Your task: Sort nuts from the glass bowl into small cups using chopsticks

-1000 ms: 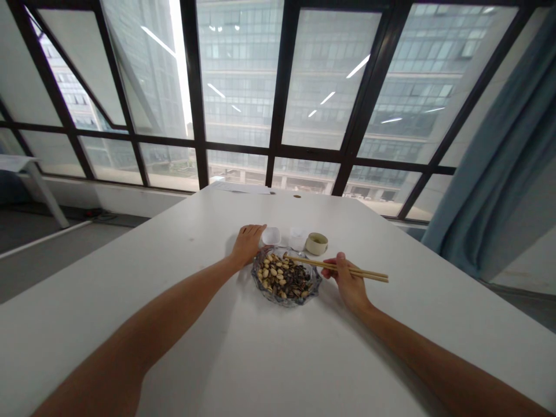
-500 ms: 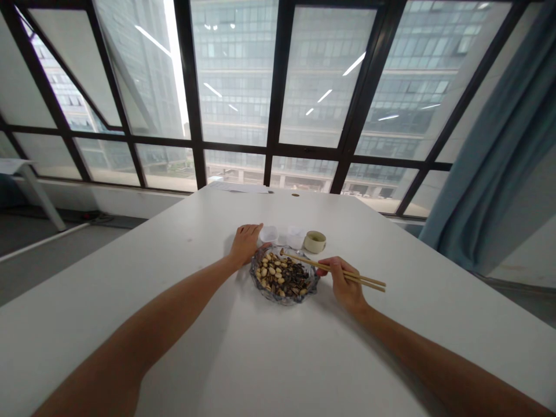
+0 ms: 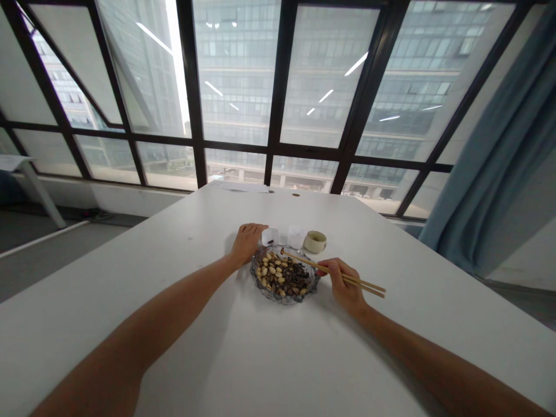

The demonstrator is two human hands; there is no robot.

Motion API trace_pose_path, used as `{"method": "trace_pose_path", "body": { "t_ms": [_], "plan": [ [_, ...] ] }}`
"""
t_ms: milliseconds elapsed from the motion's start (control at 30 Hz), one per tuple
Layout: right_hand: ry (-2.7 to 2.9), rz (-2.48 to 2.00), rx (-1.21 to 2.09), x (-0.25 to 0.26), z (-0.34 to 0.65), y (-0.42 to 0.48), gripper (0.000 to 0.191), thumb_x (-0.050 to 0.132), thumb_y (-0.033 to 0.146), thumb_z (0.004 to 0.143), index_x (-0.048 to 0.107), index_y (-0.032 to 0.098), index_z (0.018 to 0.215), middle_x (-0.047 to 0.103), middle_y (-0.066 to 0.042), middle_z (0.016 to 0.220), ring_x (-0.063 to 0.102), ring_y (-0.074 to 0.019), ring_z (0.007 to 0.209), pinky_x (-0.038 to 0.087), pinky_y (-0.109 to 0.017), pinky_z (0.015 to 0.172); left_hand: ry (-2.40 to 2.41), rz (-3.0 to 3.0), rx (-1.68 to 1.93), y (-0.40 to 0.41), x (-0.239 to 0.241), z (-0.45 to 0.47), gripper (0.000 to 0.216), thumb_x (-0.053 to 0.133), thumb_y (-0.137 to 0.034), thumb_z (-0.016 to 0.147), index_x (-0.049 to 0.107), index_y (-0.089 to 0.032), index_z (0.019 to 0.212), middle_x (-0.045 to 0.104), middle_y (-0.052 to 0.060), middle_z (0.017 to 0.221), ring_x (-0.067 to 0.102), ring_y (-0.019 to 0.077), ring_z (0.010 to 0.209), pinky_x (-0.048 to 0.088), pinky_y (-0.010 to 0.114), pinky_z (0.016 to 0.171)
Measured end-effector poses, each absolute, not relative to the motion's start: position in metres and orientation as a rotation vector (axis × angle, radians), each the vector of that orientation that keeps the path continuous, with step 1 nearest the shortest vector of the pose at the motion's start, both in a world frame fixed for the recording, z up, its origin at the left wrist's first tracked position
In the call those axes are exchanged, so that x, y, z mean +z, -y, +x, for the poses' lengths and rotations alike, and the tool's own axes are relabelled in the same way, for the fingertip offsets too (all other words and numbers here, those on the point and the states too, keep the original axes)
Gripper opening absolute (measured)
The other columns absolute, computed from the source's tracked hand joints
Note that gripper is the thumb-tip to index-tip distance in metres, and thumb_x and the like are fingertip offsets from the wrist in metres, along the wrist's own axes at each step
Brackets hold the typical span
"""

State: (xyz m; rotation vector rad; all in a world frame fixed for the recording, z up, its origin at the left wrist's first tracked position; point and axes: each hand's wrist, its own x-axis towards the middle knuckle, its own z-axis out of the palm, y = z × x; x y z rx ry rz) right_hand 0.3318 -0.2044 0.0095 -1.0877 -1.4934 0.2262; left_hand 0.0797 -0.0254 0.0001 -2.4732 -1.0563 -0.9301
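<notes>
Two white dishes [image 3: 269, 234], green cup [image 3: 313, 247] just beyond glass bowl [image 3: 266, 292]; chopsticks [image 3: 306, 261] above.

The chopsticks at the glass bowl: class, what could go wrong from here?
The chopsticks in the right hand might drop the small piece that seems to be at their tips. That hand could bump the green cup standing nearby. The left hand, close beside the small white dish, might tip it.

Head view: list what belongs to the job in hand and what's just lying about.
In the job: chopsticks in the right hand; glass bowl; nuts and seeds; white dish by the left hand; probably the green cup.
Lying about: papers; round brown item.
</notes>
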Motion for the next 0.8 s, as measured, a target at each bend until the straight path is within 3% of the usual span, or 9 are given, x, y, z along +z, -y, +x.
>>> {"method": "trace_pose_path", "body": {
  "t_ms": [167, 500, 633, 800],
  "plan": [
    [1.356, -1.132, 0.32, 0.009, 0.331, 0.201, 0.057, 0.049, 0.069, 0.09, 0.071, 0.017, 0.079, 0.069, -0.006, 0.062, 0.066, -0.0202, 0.059, 0.053, -0.031, 0.057, 1.065, -2.477, -0.924, 0.024, -0.001, 0.08, 0.042, 0.058, -0.025, 0.09, 0.055, -0.019, 0.132, 0.064, 0.009, 0.128, 0.056, 0.0234, 0.119, 0.038, 0.04, 0.102],
    [1.012, -1.064, 0.599, 0.009, 0.332, 0.191, 0.061, 0.06, 0.075, 0.078, 0.07, 0.015, 0.073, 0.063, -0.005, 0.056, 0.057, -0.0162, 0.052, 0.048, -0.029, 0.052, 1.051, -2.485, -0.948, 0.02, -0.004, 0.08, 0.045, 0.061, -0.029, 0.088, 0.055, -0.017, 0.131, 0.065, 0.011, 0.127, 0.057, 0.0245, 0.119, 0.04, 0.04, 0.102],
    [0.998, -1.058, 0.623, 0.006, 0.333, 0.188, 0.061, 0.061, 0.075, 0.078, 0.069, 0.015, 0.073, 0.063, -0.005, 0.056, 0.057, -0.0161, 0.052, 0.049, -0.03, 0.053, 1.036, -2.479, -0.961, 0.021, -0.004, 0.08, 0.043, 0.059, -0.024, 0.089, 0.056, -0.017, 0.131, 0.065, 0.011, 0.126, 0.057, 0.0241, 0.118, 0.04, 0.04, 0.101],
    [1.076, -1.115, 0.535, 0.009, 0.333, 0.192, 0.063, 0.055, 0.076, 0.081, 0.069, 0.016, 0.073, 0.064, -0.006, 0.056, 0.058, -0.0175, 0.052, 0.05, -0.031, 0.053, 1.032, -2.488, -0.972, 0.02, -0.004, 0.08, 0.044, 0.06, -0.033, 0.09, 0.056, -0.017, 0.13, 0.065, 0.012, 0.126, 0.057, 0.0255, 0.118, 0.039, 0.041, 0.102]
  ]
}}
